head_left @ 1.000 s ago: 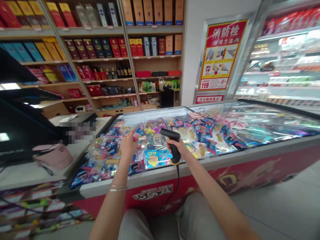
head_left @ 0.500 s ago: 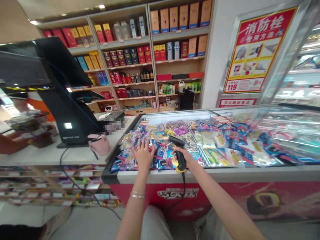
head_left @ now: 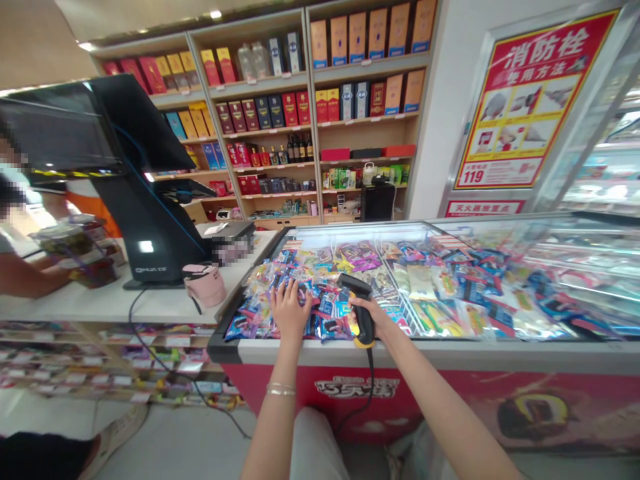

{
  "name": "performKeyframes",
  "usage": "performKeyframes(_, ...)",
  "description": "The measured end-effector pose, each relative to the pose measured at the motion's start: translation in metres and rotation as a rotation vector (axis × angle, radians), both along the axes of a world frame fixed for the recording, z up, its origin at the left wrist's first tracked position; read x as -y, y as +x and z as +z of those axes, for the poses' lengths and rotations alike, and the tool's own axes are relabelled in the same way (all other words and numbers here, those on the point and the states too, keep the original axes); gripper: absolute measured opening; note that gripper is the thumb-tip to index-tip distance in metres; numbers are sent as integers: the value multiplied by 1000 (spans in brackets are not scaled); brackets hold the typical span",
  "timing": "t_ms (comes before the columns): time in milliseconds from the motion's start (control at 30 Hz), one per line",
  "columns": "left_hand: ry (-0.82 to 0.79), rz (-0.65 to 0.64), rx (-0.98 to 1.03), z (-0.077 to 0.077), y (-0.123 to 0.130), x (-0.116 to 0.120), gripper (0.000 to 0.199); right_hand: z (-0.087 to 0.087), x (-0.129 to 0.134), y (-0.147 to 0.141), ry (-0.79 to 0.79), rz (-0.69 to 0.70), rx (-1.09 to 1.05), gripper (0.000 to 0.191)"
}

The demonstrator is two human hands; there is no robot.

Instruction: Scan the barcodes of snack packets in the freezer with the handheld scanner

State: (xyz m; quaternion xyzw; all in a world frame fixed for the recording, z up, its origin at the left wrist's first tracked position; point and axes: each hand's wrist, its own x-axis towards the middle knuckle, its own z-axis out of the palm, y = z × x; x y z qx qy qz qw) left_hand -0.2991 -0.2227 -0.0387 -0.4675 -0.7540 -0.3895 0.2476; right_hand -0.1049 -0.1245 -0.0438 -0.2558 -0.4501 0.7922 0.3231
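Note:
My right hand (head_left: 371, 315) is wrapped round the grip of a black and yellow barcode scanner (head_left: 363, 320), held over the front edge of a chest freezer (head_left: 400, 352). From the scanner's base a dark cable hangs down past the red freezer front. My left hand (head_left: 291, 310), palm down with fingers spread, is over the left end of the freezer and holds nothing. Below it are many colourful ice cream packets (head_left: 327, 303). Whether the palm touches the packets or glass above them, I cannot tell.
Left of the freezer is a white counter (head_left: 165, 308) with a black checkout terminal (head_left: 155, 227), a pink cup-shaped pouch (head_left: 206, 287) and lidded containers (head_left: 90, 250). Another person's arm (head_left: 30, 273) rests there. Shelves of boxed bottles (head_left: 285, 110) stand behind.
The whole view has shifted slightly, so things sit a little further right. My left fingers look somewhat more bent. The right hand keeps its hold on the barcode scanner.

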Motion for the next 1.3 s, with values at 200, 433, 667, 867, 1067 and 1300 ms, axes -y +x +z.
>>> performKeyframes(200, -16, 40, -48, 4, 1, -2, 50, 6, 3, -3, -12, -50, -62, 23)
performKeyframes(433, -114, 159, -71, 14, 8, 0, 59, 12, 8, 15, -6, -78, -91, 22)
performKeyframes(667, -144, 98, -99, 4, 66, 27, 63, 26, 3, 81, 122, -189, -139, 24)
performKeyframes(867, -115, -7, -146, 15, 107, 11, 67, 46, -5, 154, 158, -336, -134, 24)
performKeyframes(1067, -100, -224, -154, 38, 165, -50, 66, 48, -27, 228, 155, -528, -107, 23)
performKeyframes(1300, -221, -552, -176, 37, 235, -135, 59, 28, -62, 291, 87, -709, 17, 21)
